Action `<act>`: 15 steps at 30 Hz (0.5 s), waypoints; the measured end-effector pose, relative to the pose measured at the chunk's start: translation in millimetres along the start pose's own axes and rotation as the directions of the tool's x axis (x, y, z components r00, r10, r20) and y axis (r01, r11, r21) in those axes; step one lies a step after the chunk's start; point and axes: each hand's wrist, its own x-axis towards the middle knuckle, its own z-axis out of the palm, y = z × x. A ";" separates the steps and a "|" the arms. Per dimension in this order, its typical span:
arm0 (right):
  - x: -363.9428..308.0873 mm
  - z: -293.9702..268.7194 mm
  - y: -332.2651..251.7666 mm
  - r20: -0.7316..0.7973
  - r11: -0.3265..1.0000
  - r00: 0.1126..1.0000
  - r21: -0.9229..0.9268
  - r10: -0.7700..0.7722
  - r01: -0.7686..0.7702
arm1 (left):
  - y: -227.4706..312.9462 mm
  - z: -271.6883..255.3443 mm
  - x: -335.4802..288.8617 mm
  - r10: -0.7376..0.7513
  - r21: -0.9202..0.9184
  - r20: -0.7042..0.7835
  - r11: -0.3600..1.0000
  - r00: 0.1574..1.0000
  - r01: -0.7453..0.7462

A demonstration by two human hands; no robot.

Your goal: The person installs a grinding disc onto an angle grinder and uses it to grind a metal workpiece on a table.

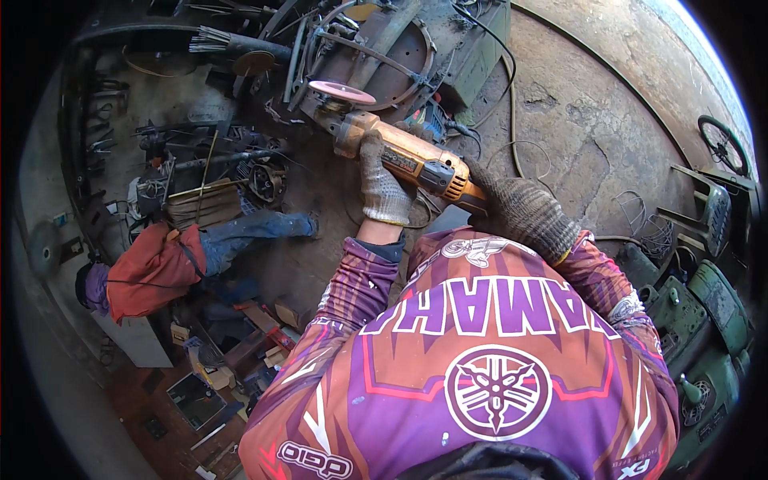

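An orange and black angle grinder (pixel 412 158) with a pink disc (pixel 342 92) is held out in front of me. My left hand (pixel 386 190), in a grey knitted glove, is closed round its body just behind the gear head. Round the rear end of the grinder, my right hand (pixel 528 210) in a matching glove is closed too; its fingertips are mostly hidden. The disc is near a rusty round metal frame (pixel 404 68) with bars across it; I cannot tell whether they touch.
At the left a person in an orange-red top (pixel 156 268) bends over scrap metal parts. Metal rods (pixel 240 44) lie at the top left. A hose (pixel 513 120) crosses the concrete floor. Green machine parts (pixel 692 352) stand at the right, below a bicycle wheel (pixel 722 146).
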 end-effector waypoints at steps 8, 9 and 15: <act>4.9 3.2 0.8 0.096 0.996 0.993 0.051 0.068 -0.073 | -4.0 -2.9 0.4 -0.003 0.065 -0.016 0.998 1.000 0.004; 5.5 2.2 -0.8 0.098 0.996 0.993 0.052 0.069 -0.075 | -5.3 -3.1 1.2 0.022 0.067 -0.059 0.998 0.998 -0.018; 9.3 4.8 -2.0 0.133 0.989 0.981 0.019 0.142 -0.146 | -4.6 -9.5 6.7 -0.001 0.045 -0.063 0.999 0.998 0.003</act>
